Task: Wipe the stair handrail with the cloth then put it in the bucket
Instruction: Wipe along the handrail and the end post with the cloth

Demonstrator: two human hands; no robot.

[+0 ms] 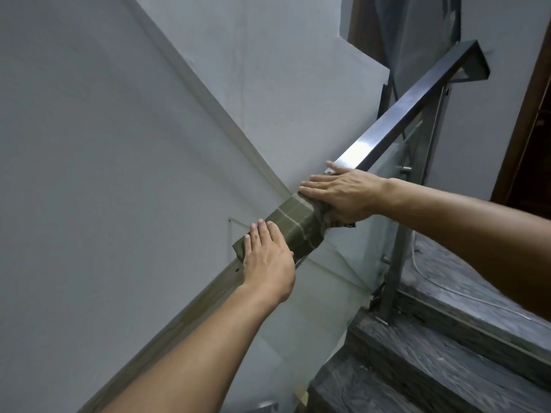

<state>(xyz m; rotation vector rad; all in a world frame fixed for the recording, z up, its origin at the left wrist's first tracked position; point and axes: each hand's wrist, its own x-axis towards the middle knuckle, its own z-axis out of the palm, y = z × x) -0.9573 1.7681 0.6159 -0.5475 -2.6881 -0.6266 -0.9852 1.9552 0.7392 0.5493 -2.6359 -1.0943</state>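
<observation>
A square metal handrail [396, 123] climbs from the lower left to the upper right above a glass panel. An olive green cloth [293, 225] with pale stripes is draped over the rail in the middle of the view. My left hand [268, 260] lies flat on the cloth's lower end, fingers together. My right hand [340, 195] presses flat on the cloth's upper end, with its fingertips reaching over the rail's far side. No bucket is in view.
Dark stone stair steps [432, 368] lie at the lower right. A steel post [393, 269] and a glass panel [351, 263] stand under the rail. A grey wall [104, 144] fills the left. A brown door frame [524, 114] is at the right edge.
</observation>
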